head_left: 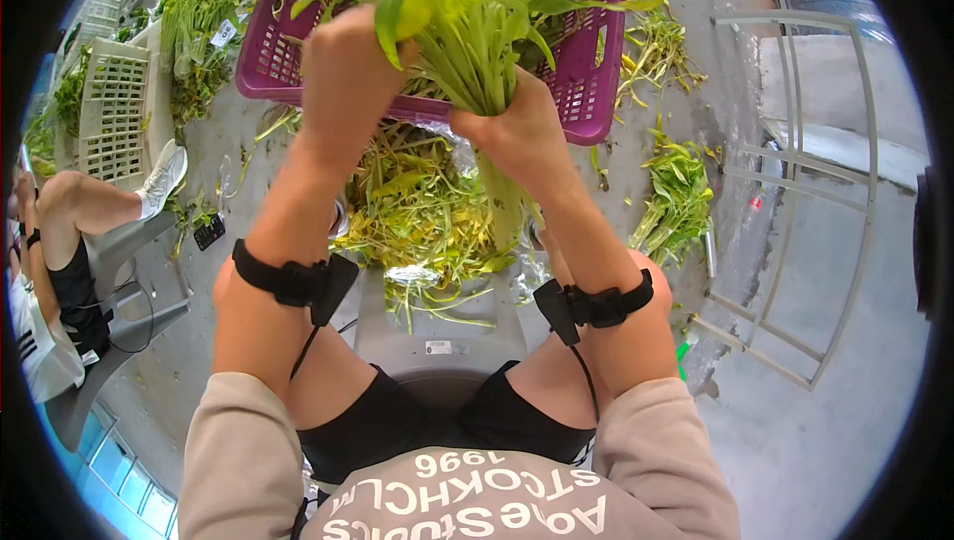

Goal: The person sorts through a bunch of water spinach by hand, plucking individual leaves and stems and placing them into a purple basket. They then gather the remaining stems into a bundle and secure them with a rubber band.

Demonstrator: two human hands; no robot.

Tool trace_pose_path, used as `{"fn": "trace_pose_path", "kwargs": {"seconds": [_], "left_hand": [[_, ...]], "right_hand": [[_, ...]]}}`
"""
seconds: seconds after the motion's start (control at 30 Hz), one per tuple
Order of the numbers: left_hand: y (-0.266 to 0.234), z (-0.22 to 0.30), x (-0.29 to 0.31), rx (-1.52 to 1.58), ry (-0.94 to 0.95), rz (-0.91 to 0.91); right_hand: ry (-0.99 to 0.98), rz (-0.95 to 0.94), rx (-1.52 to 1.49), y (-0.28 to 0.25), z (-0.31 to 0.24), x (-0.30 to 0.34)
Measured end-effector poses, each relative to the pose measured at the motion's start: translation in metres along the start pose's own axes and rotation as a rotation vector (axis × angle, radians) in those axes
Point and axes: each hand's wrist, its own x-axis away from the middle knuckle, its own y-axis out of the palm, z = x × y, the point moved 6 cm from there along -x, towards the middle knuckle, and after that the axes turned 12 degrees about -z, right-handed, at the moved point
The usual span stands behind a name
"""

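My right hand is wrapped round the stems of a bunch of leafy greens. The leaves spread upward over a purple plastic basket, while the cut stems hang down below my fist. My left hand is curled closed at the left side of the bunch, by its outer leaves. Its fingertips are turned away, so what they pinch, if anything, is hidden. Under both hands lies a heap of yellowed leaves and trimmings, in front of a grey plastic stool between my knees.
More greens lie on the floor at the right, near a white metal frame. Piled greens and a cream crate stand at the left. A seated person is at the far left.
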Motion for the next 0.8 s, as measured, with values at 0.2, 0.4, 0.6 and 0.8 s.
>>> {"fn": "trace_pose_path", "kwargs": {"seconds": [0.2,0.4,0.6,0.8], "left_hand": [[0.011,-0.027,0.006,0.904,-0.179,-0.107],[0.026,-0.014,0.006,1.038,-0.045,-0.408],[0.016,0.027,0.004,0.472,0.203,-0.304],[0.028,0.017,0.012,0.222,0.174,-0.385]], "right_hand": [[-0.045,0.012,-0.007,-0.007,0.004,0.007],[0.101,-0.045,-0.021,-0.004,0.009,0.004],[-0.15,-0.078,0.026,-0.005,0.004,0.007],[0.116,-0.051,0.049,-0.004,0.011,0.003]]}}
